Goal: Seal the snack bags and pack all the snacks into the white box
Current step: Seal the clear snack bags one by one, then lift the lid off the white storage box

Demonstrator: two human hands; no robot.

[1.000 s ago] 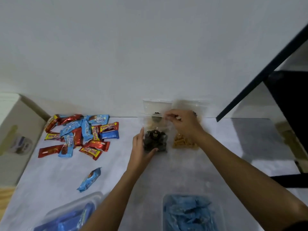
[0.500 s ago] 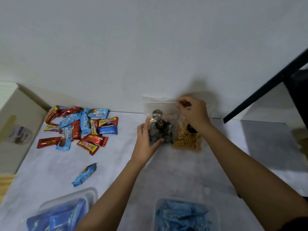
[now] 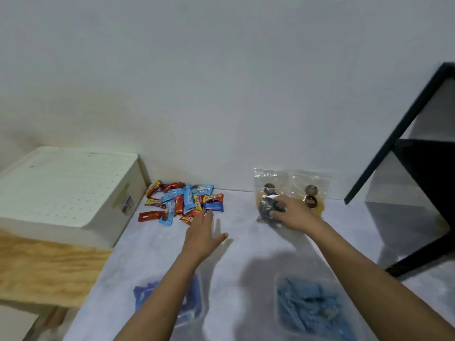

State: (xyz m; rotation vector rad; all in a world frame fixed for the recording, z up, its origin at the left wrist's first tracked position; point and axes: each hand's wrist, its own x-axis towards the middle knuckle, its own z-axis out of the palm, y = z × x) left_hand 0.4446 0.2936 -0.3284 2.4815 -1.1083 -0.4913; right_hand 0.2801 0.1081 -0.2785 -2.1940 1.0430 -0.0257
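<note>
Two clear zip bags lean against the wall at the back of the table. The left bag holds dark striped cookies, and my right hand grips its lower part. The right bag holds yellow sticks and round chocolates and stands just behind that hand. My left hand hovers open with fingers spread, close to the near edge of a pile of red and blue wrapped snacks. The white box stands at the left with its perforated lid on.
Two clear tubs with blue packets sit near me, one under my left forearm and one at the right. A wooden board lies in front of the box. A black metal frame rises at the right.
My left hand let go of the cookie bag and swung left toward the wrapped snacks. My right hand dropped from the bag's top to its lower part. The view turned left, showing the white box.
</note>
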